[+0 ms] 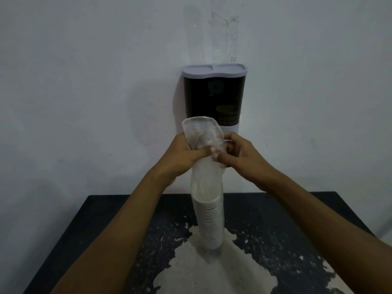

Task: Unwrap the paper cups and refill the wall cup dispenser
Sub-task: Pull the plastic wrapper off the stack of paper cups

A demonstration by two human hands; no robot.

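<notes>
Clear crinkled plastic wrap [202,134] blurred the stack of white paper cups [209,219] at frame centre, standing on the chipped black table [286,230]. Left hand [184,153] and right hand [239,153] pinched it closed-fingered. The dark wall dispenser [214,96] dimly showed cups inside.

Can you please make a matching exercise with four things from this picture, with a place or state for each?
Things:
1. cup dispenser
2. stack of paper cups
3. plastic wrapper
4. table

Places or states:
A. gripped by the left hand and right hand
B. mounted on the wall
C. dark, with worn pale patches
D. standing upright on the table

Pairs: 1-B, 2-D, 3-A, 4-C
</notes>
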